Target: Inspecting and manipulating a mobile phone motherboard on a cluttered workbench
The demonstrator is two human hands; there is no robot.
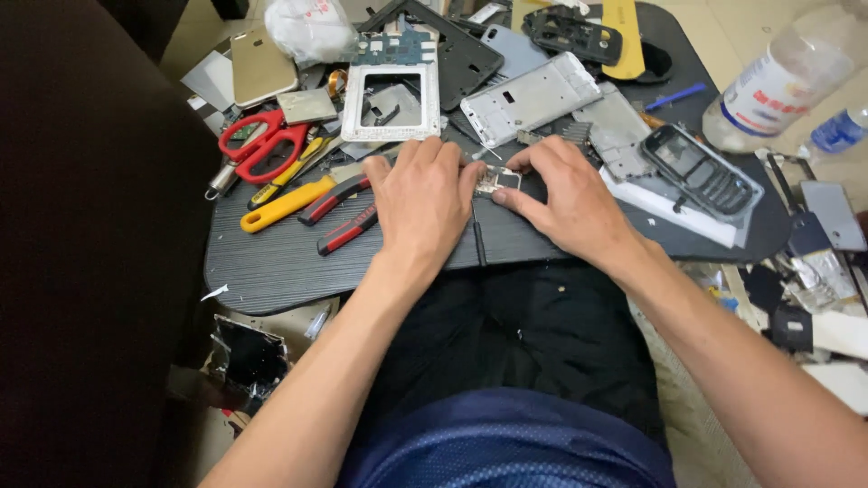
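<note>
A small circuit part [498, 181] is pinched between the two hands at the middle of the dark lap table [271, 271]. The left hand [423, 201] is laid flat over it, fingers narrowly together, its fingertips touching the part's left edge; whether anything is gripped under the palm cannot be told. The right hand [562, 194] is curled, thumb and forefinger closed on the part's right side. A thin dark tool [477, 237] is seen lying between the hands, running back toward the body.

Just left of the left hand, a red-and-black tool [348, 229] and a second red-and-black tool [333, 200] are laid, with a yellow-handled tool [285, 205] beyond them and red scissors [262, 142] farther out. Ahead of the left hand's fingers a white phone frame [391, 101] is set; ahead of the right hand a silver phone frame [531, 98] is placed. To the right of the right hand a black keypad phone shell [700, 170] is rested on a white sheet. A gold phone [260, 66] is found far ahead to the left, and a clear plastic bottle [785, 83] far out to the right.

The table is crowded with phone parts. More scraps are scattered on the floor at both sides.
</note>
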